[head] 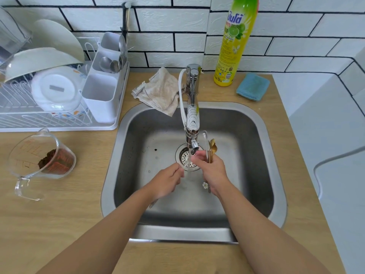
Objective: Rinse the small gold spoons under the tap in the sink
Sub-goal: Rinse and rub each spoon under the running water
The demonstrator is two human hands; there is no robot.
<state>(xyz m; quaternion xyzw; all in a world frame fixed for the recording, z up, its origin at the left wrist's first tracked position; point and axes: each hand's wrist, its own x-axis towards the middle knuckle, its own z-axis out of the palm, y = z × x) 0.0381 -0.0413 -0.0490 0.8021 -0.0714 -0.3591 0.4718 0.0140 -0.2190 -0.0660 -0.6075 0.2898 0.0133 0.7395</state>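
My right hand (214,171) is closed around a bunch of small gold spoons (213,146), held just right of the tap spout (194,146). Their bowls point up, a pale clear spoon (205,138) stands among them, and a white flower charm (205,184) shows below my palm. Water runs from the spout toward the drain (184,155) of the steel sink (276,155). My left hand (167,180) is pinched at the stream, gripping a small spoon whose handle end (153,203) pokes out under my wrist; its bowl is hidden.
A crumpled beige cloth (162,91) hangs over the sink's back rim. A yellow detergent bottle (233,46) and a blue sponge (252,87) sit behind the sink. On the left are a white dish rack (49,119), a cutlery caddy (102,91) and a glass jug (39,159) with brown grounds.
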